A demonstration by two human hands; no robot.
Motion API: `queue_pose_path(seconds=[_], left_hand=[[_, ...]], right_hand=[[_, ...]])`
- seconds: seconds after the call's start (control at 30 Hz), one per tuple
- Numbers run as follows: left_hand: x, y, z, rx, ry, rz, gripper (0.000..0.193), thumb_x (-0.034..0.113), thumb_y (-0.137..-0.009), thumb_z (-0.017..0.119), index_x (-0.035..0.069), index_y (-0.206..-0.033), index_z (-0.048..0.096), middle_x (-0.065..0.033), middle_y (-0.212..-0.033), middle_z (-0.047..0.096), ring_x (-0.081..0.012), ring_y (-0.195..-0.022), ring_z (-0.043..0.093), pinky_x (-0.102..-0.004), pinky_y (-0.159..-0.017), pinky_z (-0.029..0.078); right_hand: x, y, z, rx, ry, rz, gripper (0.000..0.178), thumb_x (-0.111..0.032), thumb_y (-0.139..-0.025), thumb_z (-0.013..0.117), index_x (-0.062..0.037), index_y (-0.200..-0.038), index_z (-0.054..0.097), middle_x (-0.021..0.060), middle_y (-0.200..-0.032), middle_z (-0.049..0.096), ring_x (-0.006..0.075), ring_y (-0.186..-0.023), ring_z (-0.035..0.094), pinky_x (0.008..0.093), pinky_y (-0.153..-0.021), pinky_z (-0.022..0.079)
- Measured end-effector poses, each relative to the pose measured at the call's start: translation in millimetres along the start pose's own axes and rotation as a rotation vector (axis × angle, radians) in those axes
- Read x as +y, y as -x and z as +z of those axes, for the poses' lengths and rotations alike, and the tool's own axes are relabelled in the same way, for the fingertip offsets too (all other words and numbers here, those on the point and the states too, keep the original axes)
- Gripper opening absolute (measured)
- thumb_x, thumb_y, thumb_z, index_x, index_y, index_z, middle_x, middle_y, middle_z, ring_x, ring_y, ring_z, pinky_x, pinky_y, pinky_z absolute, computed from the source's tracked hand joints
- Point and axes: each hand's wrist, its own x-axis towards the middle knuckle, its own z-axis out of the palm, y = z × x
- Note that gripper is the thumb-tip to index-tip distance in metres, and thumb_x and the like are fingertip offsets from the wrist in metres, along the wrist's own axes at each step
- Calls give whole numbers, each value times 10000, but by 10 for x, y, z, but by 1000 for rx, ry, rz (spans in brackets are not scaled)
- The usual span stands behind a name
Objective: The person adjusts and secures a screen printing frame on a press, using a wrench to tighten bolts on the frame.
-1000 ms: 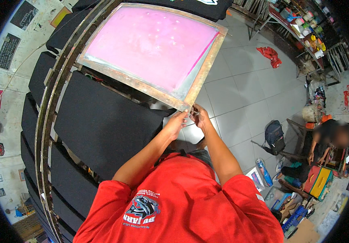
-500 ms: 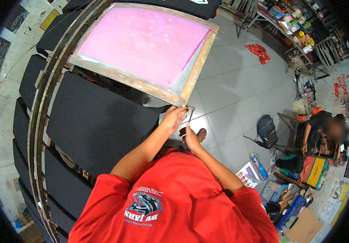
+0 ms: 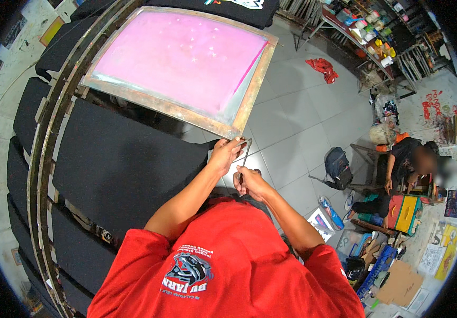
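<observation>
Nearest, across the bottom of the frame, is the red T-shirt [image 3: 223, 265] of the person, with both bare forearms reaching up toward the centre. Just below the middle, the right hand [image 3: 252, 183] has its fingers curled closed around the lower end of a thin metal rod [image 3: 246, 153], which rises from the fist and bends sharply at its top. Slightly up and left, the left hand [image 3: 224, 156] has its thumb and fingers drawn together, only a little apart, at the lower right corner of a wooden frame [image 3: 258, 74] and beside the rod's bent end; whether it pinches rod, wood or both, I cannot tell. The step in hand looks like handling the rod at that corner, and the next move seems to call for a steady left hand there while the right guides the rod without knocking the frame. The frame, stretched with pink mesh [image 3: 180, 58], lies in the upper centre, above a black panel [image 3: 127, 153] at centre left. Farther off, a dark backpack [image 3: 338, 167] lies on the floor at right, a co-worker [image 3: 404, 151] bends beyond it, and a cluttered table [image 3: 339, 29] stands at upper right.
</observation>
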Motion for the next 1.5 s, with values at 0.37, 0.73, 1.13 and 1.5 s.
queue_pose_path(seconds=[0.37, 0.73, 1.13, 1.5], left_hand=[[41, 8, 23, -70, 74, -34, 249, 168, -880, 588, -22, -1004, 484, -157, -1043, 581, -249, -1003, 579, -342, -883, 466], [-34, -78, -49, -165, 184, -53, 253, 164, -911, 537, -55, -1013, 461, -208, -1116, 549, -316, -1116, 535, -417, -966, 438], [-30, -84, -38, -246, 243, -88, 289, 175, -917, 525, -67, -1063, 465, -193, -1131, 556, -320, -1109, 540, -416, -940, 459], [-27, -61, -17, -210, 260, -52, 208, 150, -922, 514, -42, -998, 483, -217, -1122, 559, -314, -1106, 537, -398, -951, 453]], right_hand=[[169, -151, 175, 158, -179, -95, 273, -327, -924, 380, -74, -878, 473, 14, -638, 443, 106, -512, 370, 256, -486, 341], [171, -80, 218, 275, -15, -278, 245, -255, -926, 331, -62, -847, 459, 7, -586, 408, 110, -480, 359, 251, -460, 333], [547, -407, 13, 607, 540, -468, 346, -253, -946, 327, 31, -833, 488, 166, -615, 531, 300, -576, 539, 433, -580, 408], [430, -291, 92, 650, 500, -384, 400, -271, -915, 315, 46, -780, 520, 193, -617, 544, 338, -606, 551, 444, -622, 408]])
